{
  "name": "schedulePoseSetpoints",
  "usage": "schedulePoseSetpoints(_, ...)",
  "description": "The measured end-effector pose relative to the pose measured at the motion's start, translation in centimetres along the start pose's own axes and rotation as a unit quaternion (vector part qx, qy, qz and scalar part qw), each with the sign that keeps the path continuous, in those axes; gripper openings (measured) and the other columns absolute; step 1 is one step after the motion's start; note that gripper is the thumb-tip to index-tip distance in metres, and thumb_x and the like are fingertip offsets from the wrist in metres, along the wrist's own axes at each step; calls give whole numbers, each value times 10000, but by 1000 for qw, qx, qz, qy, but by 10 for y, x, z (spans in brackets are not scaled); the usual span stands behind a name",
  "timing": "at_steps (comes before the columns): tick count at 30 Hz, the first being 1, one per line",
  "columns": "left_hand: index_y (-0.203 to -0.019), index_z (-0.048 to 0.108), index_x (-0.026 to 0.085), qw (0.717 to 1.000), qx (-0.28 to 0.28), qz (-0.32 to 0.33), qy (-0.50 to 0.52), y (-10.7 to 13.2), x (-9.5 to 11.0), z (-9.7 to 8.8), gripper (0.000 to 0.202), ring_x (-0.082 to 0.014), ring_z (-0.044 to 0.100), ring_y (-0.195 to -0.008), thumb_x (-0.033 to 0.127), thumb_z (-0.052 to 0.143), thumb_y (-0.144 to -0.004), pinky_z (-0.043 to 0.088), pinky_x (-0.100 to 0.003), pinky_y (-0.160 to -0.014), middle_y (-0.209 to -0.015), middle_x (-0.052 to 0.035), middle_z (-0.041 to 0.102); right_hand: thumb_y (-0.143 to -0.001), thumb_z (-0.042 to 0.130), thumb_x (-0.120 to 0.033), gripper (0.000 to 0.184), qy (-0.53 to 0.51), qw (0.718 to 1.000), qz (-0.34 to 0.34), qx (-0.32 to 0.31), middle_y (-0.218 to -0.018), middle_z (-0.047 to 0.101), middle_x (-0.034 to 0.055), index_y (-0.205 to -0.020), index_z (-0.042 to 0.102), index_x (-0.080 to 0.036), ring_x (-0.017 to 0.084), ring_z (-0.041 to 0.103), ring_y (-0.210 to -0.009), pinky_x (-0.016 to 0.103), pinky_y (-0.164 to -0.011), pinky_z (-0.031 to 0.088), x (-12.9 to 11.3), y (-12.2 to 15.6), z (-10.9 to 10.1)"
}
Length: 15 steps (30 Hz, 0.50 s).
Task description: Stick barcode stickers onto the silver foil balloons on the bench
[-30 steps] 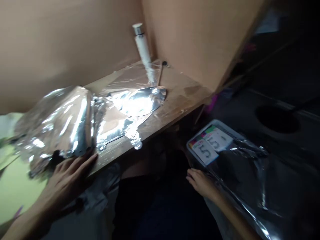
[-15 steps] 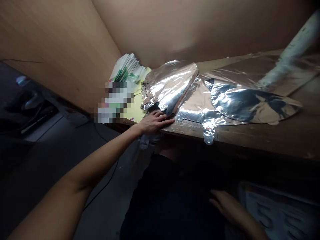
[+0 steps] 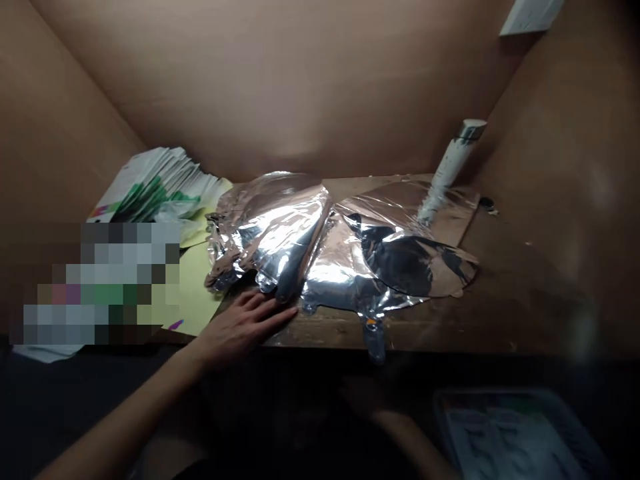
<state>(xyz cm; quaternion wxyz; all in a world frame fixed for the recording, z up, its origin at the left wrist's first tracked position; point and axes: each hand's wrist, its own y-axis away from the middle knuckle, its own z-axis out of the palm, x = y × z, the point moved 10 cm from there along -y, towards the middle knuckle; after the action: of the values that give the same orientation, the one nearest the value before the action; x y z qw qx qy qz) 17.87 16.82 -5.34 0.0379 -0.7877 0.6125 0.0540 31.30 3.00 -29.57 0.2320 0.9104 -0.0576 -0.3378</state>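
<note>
You have a crumpled foil balloon in front of you, its metallic skin glossy, mirror-like and creased all over. Just right of it, a second foil balloon shines the same way, partly over a clear plastic film. The wooden surface beneath them looks rough and worn, with dull, scuffed grain. Toward the back right corner, you see a white bottle with a matt, speckled finish and a metal cap. Toward the left, the yellow paper is smooth and matt, beside a stack of thin printed sheets. The tan wall looks smooth and matt.
</note>
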Motion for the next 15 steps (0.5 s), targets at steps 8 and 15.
schedulePoseSetpoints(8,-1580,320,285,999,33,-7,12,4,3,-7,699,-292,492,-1213,276,567,-926,273,-455,-1131,-1410,-93,536,-894,524,-225,449,58,996,-60,-41,-1366,631,91,-1318,652,-300,294,647,-1187,429,-951,530,-70,16,23)
schedulePoseSetpoints(15,-1597,265,345,997,79,24,3,4,-3,-6,809,-306,493,-1290,125,537,-868,317,-455,-1100,-1478,-61,520,-859,628,-385,308,166,986,-8,13,-974,741,145,-1048,738,-169,316,727,-887,409,-768,584,-73,57,18)
